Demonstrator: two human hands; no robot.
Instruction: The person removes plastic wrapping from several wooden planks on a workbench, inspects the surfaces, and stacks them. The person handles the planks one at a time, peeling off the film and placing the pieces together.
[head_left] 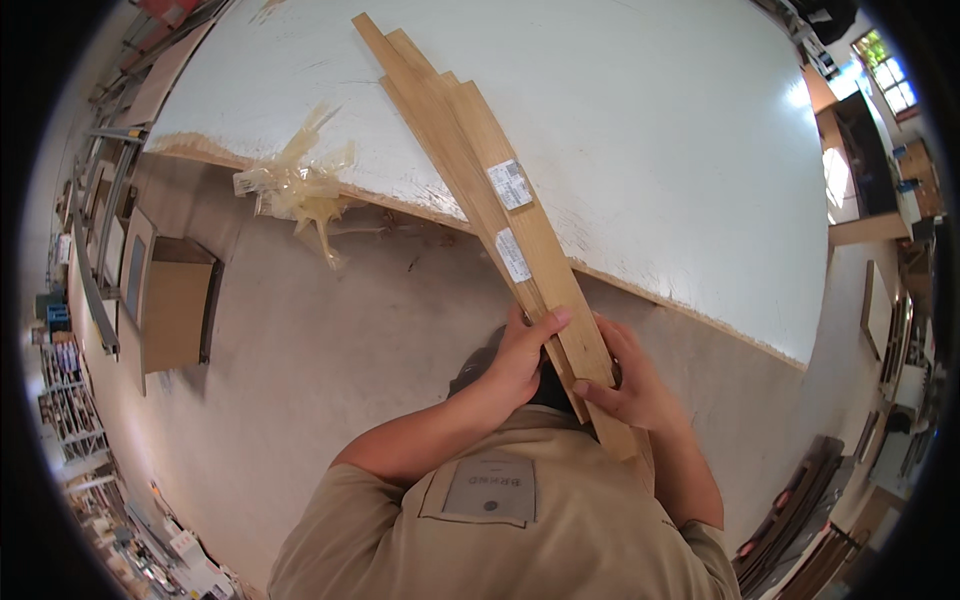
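Note:
A bundle of several long, flat wooden strips [548, 250] slants from close to my body up over the white board [680, 150]. Their far ends are staggered. Two white paper labels show on the wood, an upper label [509, 184] and a lower label [513, 254]. My left hand [518, 352] grips the near part from the left, its thumb lying across the top. From the right side my right hand [637, 378] is closed round the same strips, a little nearer to me. Most of both hands' fingers are hidden under or behind the wood.
A crumpled wad of clear yellowish tape [300, 180] hangs over the board's chipped near edge. On the floor at left stands a brown cabinet [180, 290], with cluttered shelves [75, 400] beyond. Dark panels [800, 510] lean at lower right.

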